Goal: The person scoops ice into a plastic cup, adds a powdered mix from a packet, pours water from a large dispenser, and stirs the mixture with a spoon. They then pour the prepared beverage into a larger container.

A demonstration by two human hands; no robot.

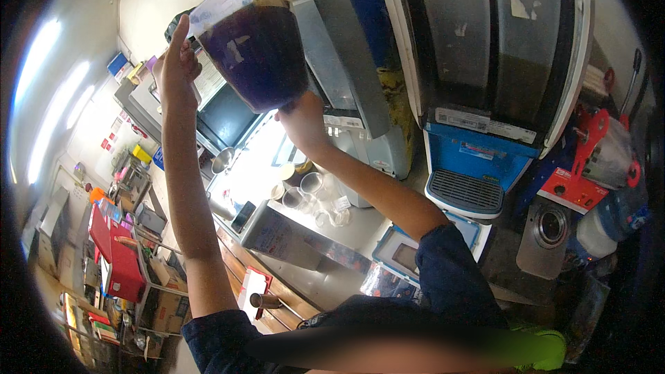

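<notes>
A large clear plastic pitcher point(254, 52) holding dark liquid is raised in front of me, its body leaning a little. My left hand point(179, 70) is at the pitcher's left side, thumb up and fingers curled as around a handle, which is mostly hidden. Under the base, my right hand point(304, 124) supports the pitcher from below. Beyond my right wrist, several clear plastic cups point(311, 184) stand on the metal counter point(332, 275). Just behind the pitcher is a grey drink dispenser point(348, 109).
To the right stands a blue-based drink dispenser point(478, 140) with a drip tray point(465, 192). A red cup-sealing machine point(576, 187) is farther right. A phone point(243, 216) and a grey bin point(283, 234) occupy the counter's left side. A red cooler box point(122, 259) sits far left.
</notes>
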